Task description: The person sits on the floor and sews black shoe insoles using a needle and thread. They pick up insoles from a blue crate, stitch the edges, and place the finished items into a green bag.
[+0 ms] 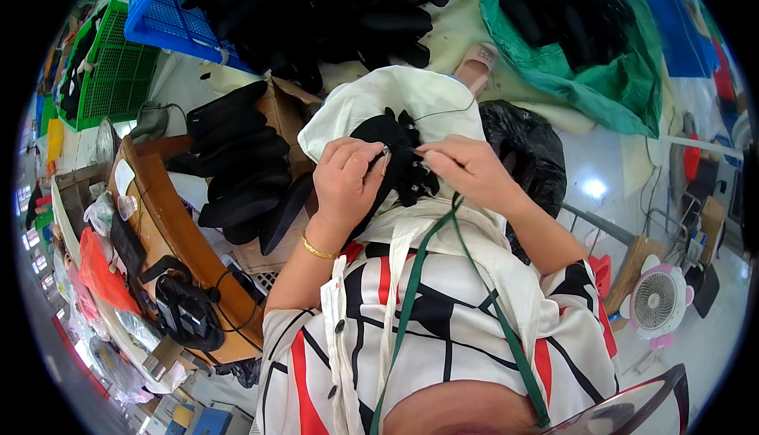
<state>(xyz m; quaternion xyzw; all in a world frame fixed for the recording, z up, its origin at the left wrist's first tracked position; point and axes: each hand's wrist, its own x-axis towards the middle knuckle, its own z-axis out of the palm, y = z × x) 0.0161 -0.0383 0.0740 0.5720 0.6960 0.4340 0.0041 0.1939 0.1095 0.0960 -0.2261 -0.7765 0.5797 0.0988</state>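
Black fabric piece point(399, 154) lies on a cream apron point(395, 99) spread over the person's lap, just above the striped shirt point(443, 324). Resting it there seems to give the work a soft, pale backing, against which the dark cloth and any fine thread show clearly, and it keeps the piece close under the eyes.

Left hand point(346, 182) sits at the left edge of the piece, knuckles up, fingers curled over, with thumb and forefinger pinched on what looks like a small metal tool at the cloth's edge; what the tool is cannot be told. A gold bangle point(318, 249) circles the wrist below it. Right hand point(466, 168) meets it from the right side of the piece, fingers drawn together in a fine pinch on the cloth or a thread; which of the two is too small to tell. Both forearms rise from beside the shirt and converge on the piece, elbows out, so the fingertips nearly touch over its middle.

A green strap point(411, 300) hangs from the neck down toward the piece. Left of the piece, black shoe soles point(237, 166) are stacked on cardboard by a wooden bench point(170, 229). Beyond the piece are a blue crate point(170, 16) and a green bag point(601, 71), both filled with more black parts. A small fan point(656, 300) stands right of the shirt.
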